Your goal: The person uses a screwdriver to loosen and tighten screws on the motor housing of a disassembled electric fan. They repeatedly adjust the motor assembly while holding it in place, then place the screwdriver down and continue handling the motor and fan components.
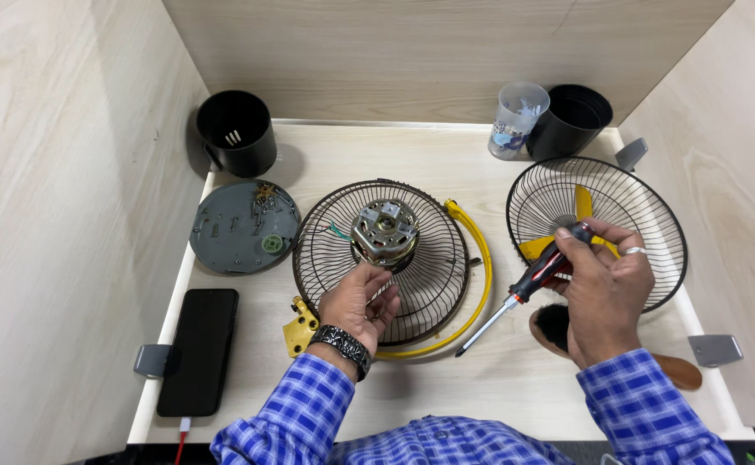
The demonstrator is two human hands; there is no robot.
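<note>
A dark wire fan guard (pixel 429 258) lies flat on the wooden table with a silver fan motor (pixel 384 231) at its centre. My left hand (pixel 356 303) rests on the guard's near edge, fingers curled on the wires. A yellow rim ring (pixel 479 258) curves around the guard's right side, with a yellow bracket (pixel 298 329) by my left wrist. My right hand (pixel 606 297) holds a screwdriver (pixel 528 280) with a black and red handle, tip pointing down-left above the table. Behind that hand lies a second wire guard (pixel 558 185) holding a yellow fan blade (pixel 582 202).
A grey round cover (pixel 231 232) with screws on it lies at the left, a black cup (pixel 235 132) behind it. A black phone (pixel 198 338) lies at the near left. A clear plastic cup (pixel 516 119) and black container (pixel 574 116) stand at the back right. A wooden-handled brush (pixel 679 370) lies under my right hand.
</note>
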